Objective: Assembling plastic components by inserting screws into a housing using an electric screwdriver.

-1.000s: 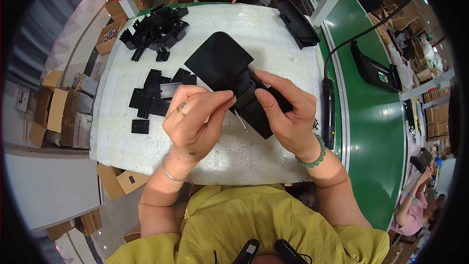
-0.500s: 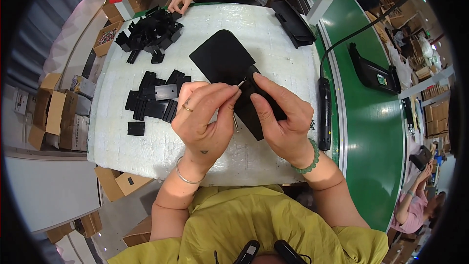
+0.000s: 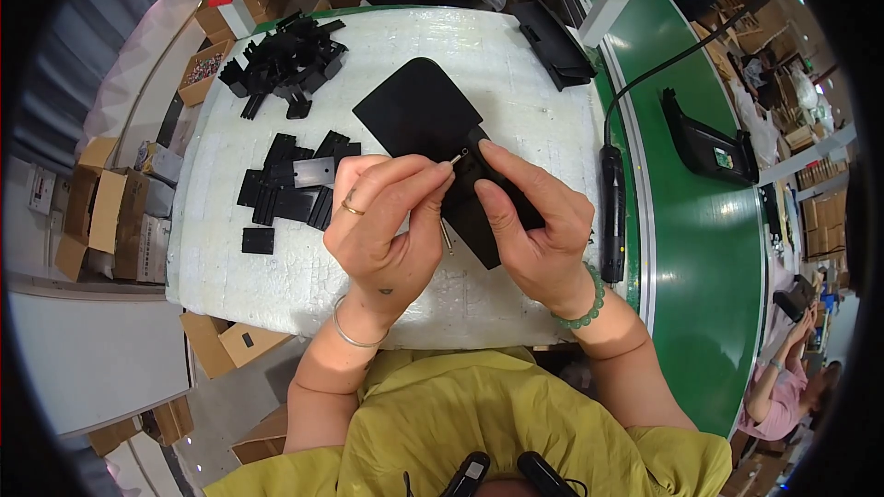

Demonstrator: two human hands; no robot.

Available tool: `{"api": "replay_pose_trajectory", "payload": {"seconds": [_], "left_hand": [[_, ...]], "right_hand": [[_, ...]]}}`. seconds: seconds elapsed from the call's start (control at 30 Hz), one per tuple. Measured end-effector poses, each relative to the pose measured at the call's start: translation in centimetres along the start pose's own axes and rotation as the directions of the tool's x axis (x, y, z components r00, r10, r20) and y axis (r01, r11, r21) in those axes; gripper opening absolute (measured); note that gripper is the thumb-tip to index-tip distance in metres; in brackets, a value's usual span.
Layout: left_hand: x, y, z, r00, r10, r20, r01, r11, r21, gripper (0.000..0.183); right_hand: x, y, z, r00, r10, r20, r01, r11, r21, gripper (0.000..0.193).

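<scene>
My left hand point(image 3: 391, 216) is closed in a pinch around a thin metal rod point(image 3: 457, 158). One end of the rod meets a small round fitting on the edge of a black plastic casing point(image 3: 419, 109). Below the fingers another short metal length point(image 3: 447, 236) shows; whether it is the same rod is hidden. Gripping the casing from the right, my right hand point(image 3: 539, 225) has its thumb and forefinger near that fitting. The casing is flat and rounded at its far end, and lies slantwise above the white-covered table point(image 3: 387, 37).
Flat black plates point(image 3: 285, 189) lie left of my hands, with a heap of black brackets point(image 3: 285, 64) farther back. A black electric screwdriver point(image 3: 611, 212) hangs on a cable at right, beside a green conveyor point(image 3: 691, 285). A black housing point(image 3: 554, 46) sits at the far right corner.
Across the table, a co-worker's hand has drawn back from the bracket heap toward their body. My hands, the rod and the casing have shifted only slightly.
</scene>
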State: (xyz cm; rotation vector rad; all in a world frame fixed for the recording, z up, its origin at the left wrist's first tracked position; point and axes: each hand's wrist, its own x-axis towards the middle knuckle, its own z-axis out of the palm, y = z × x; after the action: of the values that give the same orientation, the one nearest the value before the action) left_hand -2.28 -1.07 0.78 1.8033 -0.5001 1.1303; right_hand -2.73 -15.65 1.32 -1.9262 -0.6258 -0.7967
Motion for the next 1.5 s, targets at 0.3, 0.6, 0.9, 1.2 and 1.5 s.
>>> {"api": "replay_pose_trajectory", "payload": {"seconds": [0.3, 0.6, 0.9, 1.2, 1.5], "left_hand": [[0.1, 0.1, 0.1, 0.999, 0.033, 0.021, -0.034, 0.999, 0.039, 0.022], [0.1, 0.4, -0.5, 0.976, 0.058, 0.209, -0.094, 0.981, 0.169, 0.029], [-0.8, -0.7, -2.8, 0.910, 0.097, 0.403, -0.119, 0.992, 0.032, 0.029], [-0.4, -0.5, -2.1, 0.956, -0.222, 0.193, 0.240, 0.968, -0.075, 0.017], [0.0, -0.1, -1.2, 0.984, 0.021, 0.178, -0.020, 1.000, -0.009, 0.019]], "right_hand": [[-0.1, 0.0, 0.2, 0.999, -0.035, -0.009, 0.035, 0.999, -0.022, 0.034], [0.0, 0.4, -0.2, 1.000, -0.025, 0.008, 0.026, 0.997, -0.070, 0.030], [0.1, 0.0, -0.3, 0.980, 0.197, 0.033, -0.199, 0.978, 0.061, 0.029], [0.1, -0.5, -0.3, 0.979, 0.025, 0.203, -0.036, 0.998, 0.052, 0.053], [-0.4, 0.0, -0.1, 0.981, 0.029, 0.192, -0.040, 0.998, 0.057, 0.054]]}}
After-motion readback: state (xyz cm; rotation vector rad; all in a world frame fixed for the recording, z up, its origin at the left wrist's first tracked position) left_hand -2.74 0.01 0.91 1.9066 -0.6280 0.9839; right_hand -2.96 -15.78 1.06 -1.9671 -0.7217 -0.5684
